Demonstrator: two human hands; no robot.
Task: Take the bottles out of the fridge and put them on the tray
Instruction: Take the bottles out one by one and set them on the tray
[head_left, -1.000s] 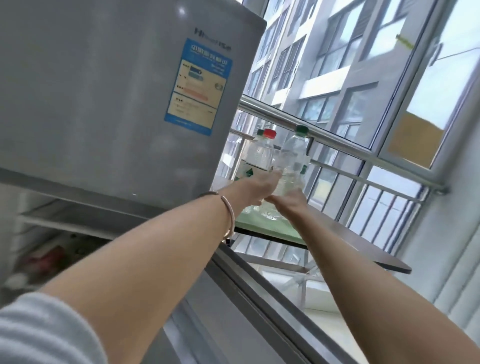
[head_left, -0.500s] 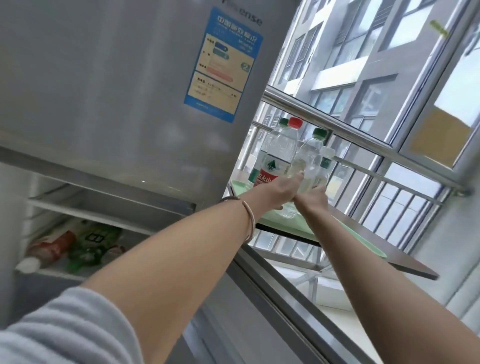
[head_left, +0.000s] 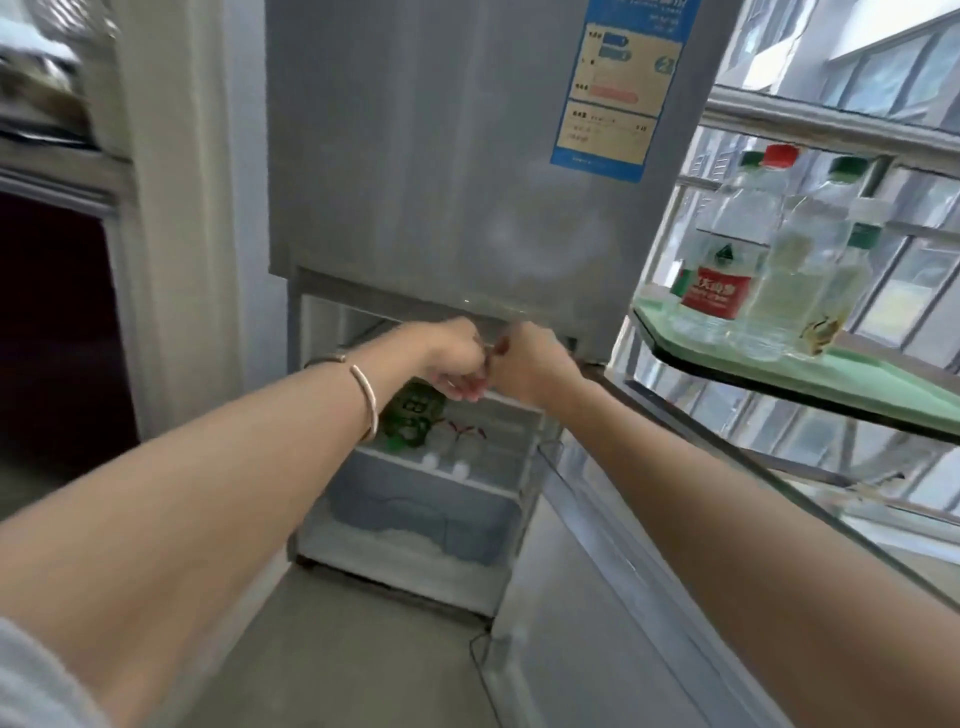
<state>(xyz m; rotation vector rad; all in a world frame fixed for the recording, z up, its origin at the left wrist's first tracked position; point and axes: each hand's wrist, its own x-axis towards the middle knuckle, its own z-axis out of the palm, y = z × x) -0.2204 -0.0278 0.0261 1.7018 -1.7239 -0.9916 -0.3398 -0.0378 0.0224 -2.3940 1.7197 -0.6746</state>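
1. We note the fridge (head_left: 447, 156): a tall box of brushed grey metal, upper door shut and bearing a rectangular blue-and-cream energy label (head_left: 613, 88). The lower compartment stands open; its door (head_left: 597, 597) swings out to the right, smooth and faintly reflective.
2. We see a flat, pale green tray (head_left: 857, 379) with a dark edge on a ledge by the window, right of the fridge.
3. On the tray stand several clear plastic bottles, upright and packed close. The red-capped bottle (head_left: 727, 244) carries a red label; the green-capped bottle (head_left: 810, 260) beside it is ribbed and transparent. Others behind are too overlapped to count.
4. Inside the open compartment, on a white shelf (head_left: 498, 457), lies a green-labelled bottle (head_left: 413, 415), with small white-capped bottles (head_left: 457, 457) next to it; blur hides detail.
5. Left hand (head_left: 454, 358) and right hand (head_left: 530, 366) meet, knuckles touching, at the compartment's upper edge. Fingers are curled; neither grasps a bottle. Whether they pinch something small, we cannot tell.
6. A thin, smooth metal bangle (head_left: 363, 395) circles the left wrist.
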